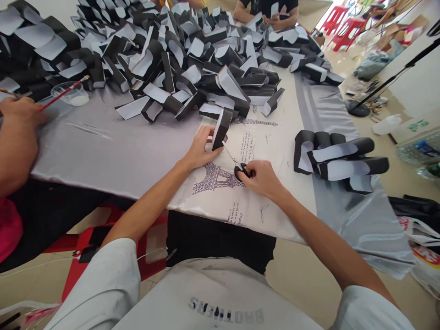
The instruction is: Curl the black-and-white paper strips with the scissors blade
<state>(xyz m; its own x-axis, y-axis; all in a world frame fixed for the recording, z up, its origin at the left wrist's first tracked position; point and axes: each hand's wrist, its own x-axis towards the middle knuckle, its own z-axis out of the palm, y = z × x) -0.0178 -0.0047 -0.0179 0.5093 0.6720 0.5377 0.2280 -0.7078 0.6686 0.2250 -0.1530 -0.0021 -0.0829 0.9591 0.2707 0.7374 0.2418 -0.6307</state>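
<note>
Near the table's front edge, my left hand (202, 147) grips a folded black paper piece (222, 127) with a pale inner side, held upright over the cloth. My right hand (261, 178) is closed on the black handles of a pair of scissors (243, 170). The scissors' thin blades point up and left, and their tips reach the lower right edge of the paper piece. Whether the blades touch the paper I cannot tell. Just beyond my left hand lies the front of a large heap of similar black-and-white paper pieces (185, 87).
A printed tablecloth (285, 183) covers the table. A small stack of black paper pieces (340, 158) lies on the right. On the left, a co-worker's hand (22, 110) is near a red brush (63, 93) and plastic cup (76, 97). Another person (268, 13) sits across.
</note>
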